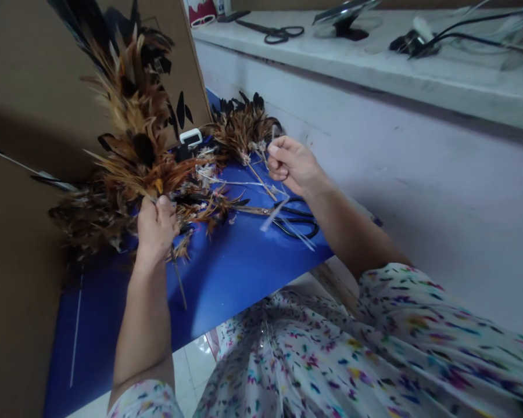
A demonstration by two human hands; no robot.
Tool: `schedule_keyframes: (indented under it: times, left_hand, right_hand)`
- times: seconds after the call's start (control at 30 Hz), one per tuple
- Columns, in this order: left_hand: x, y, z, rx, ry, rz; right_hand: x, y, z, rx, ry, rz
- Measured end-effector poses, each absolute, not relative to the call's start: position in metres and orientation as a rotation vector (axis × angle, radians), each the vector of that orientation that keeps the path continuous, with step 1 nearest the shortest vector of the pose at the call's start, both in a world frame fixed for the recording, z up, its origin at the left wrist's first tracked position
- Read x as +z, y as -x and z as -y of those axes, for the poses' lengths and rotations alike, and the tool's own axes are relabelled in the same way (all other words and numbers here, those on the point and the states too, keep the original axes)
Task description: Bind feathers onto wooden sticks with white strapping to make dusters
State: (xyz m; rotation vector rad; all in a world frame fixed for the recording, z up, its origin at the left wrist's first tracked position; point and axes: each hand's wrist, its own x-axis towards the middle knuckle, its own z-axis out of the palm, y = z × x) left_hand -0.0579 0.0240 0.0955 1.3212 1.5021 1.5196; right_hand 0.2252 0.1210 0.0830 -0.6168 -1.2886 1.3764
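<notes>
Brown-and-black feathers (pixel 133 98), already massed thickly, are being held upright above the blue tabletop (pixel 239 284) by the left hand's (pixel 154 229) curled fingers, while a clear strip (pixel 274 216) is seemingly being pinched by the right hand's (pixel 291 164) closed fingertips, further feather bunches (pixel 240 125) being left unjoined behind.

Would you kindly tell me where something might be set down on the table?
The blue table lies bare between the stick below the left hand, the scissors and the front edge. Another patch, marked by a thin white line, lies between the left forearm and the cardboard. The back is crowded with feathers.
</notes>
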Motion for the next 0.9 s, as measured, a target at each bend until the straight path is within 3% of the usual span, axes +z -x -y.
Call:
schedule_keyframes:
  times: [0.13,0.4,0.9]
  left_hand:
    - [0.103,0.038,-0.016,1.384,-1.150,-1.314]
    - [0.098,0.030,-0.017,1.261,-1.022,-1.228]
    - [0.080,0.026,-0.022,1.280,-1.204,-1.350]
  right_hand:
    - [0.097,-0.190,-0.100,1.113,0.636,1.678]
    - [0.109,-0.156,-0.071,0.238,0.633,2.484]
    - [0.116,-0.135,-0.057,-0.188,0.699,2.643]
